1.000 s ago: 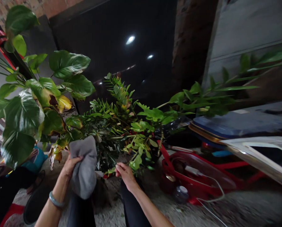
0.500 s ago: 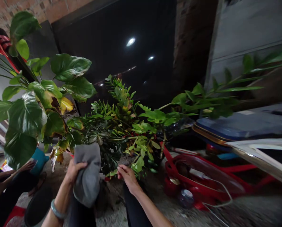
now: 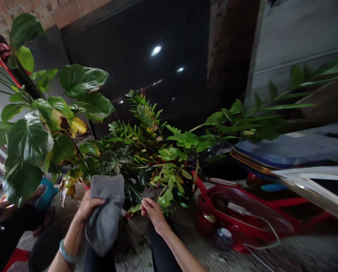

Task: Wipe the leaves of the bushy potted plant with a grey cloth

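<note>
Bushy green-and-yellow plant (image 3: 171, 153) is standing at far centre. Left hand (image 3: 86, 205) is gripping the limp grey fabric cloth (image 3: 108, 219), hanging lengthwise far-to-near. Right hand (image 3: 153, 214), nearer the plant, is apparently pinching a small light-green leaf (image 3: 135, 208) right of the cloth.

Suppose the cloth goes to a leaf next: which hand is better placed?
Probably the left hand: it grips the grey cloth near browned leaves, while the right hand holds no cloth, close to the low foliage.
</note>
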Action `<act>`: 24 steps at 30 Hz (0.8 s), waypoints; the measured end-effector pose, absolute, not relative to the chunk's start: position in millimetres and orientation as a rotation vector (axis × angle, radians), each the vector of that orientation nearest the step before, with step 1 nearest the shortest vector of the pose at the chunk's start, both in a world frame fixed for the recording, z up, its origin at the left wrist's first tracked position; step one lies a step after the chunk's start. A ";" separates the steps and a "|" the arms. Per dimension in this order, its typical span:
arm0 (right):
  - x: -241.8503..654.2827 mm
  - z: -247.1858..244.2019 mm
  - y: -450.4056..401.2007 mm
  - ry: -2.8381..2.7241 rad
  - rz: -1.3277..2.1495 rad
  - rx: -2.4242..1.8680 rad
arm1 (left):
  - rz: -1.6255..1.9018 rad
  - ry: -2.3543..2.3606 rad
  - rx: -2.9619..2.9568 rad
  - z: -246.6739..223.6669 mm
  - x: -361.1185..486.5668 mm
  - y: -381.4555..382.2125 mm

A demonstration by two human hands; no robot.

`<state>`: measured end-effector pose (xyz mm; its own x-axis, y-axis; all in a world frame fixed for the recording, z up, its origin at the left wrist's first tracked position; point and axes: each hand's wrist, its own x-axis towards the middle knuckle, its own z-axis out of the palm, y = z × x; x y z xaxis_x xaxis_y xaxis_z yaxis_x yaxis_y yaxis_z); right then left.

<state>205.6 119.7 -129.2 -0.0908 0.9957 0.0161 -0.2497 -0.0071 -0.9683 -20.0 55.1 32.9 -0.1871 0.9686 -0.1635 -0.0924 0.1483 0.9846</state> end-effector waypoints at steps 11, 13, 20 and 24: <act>201.2 -127.1 117.7 -1.108 1.366 -1.010 | 1.033 1.424 1.363 -6.6 4.6 68.0; 204.4 -126.5 118.2 -1.126 1.372 -0.993 | 0.904 1.315 1.458 5.6 2.9 54.9; 200.0 -120.0 115.6 -1.095 1.352 -1.027 | 1.652 1.452 1.230 82.3 11.0 103.0; 199.7 -123.1 117.2 -1.073 1.383 -1.011 | 1.538 1.568 1.224 38.2 24.0 115.0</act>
<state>199.7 117.2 -123.1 -0.0761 0.9970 -0.0134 -0.2349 -0.0310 -0.9715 24.0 115.0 38.2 -0.3811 0.9082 0.1728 0.1903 -0.1058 0.9760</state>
